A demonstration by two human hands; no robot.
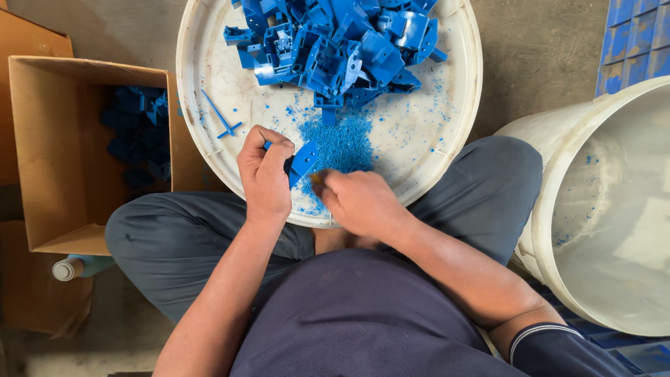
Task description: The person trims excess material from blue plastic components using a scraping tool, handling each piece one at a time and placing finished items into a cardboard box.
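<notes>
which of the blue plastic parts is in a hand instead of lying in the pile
The flat blue part held in the left hand, just in front of the pile of blue parts. The rest lie loose on the round white tray.

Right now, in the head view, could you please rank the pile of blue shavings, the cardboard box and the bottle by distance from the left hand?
1. Pile of blue shavings: on the white tray, just right of the left hand.
2. Cardboard box: on the floor to the left.
3. Bottle: farthest, low left below the box.

Blue plastic part (pixel 303 160), flat angled bracket.
Tilted edge-up above the white tray's near rim, gripped at its left end, beside blue shavings.
</notes>
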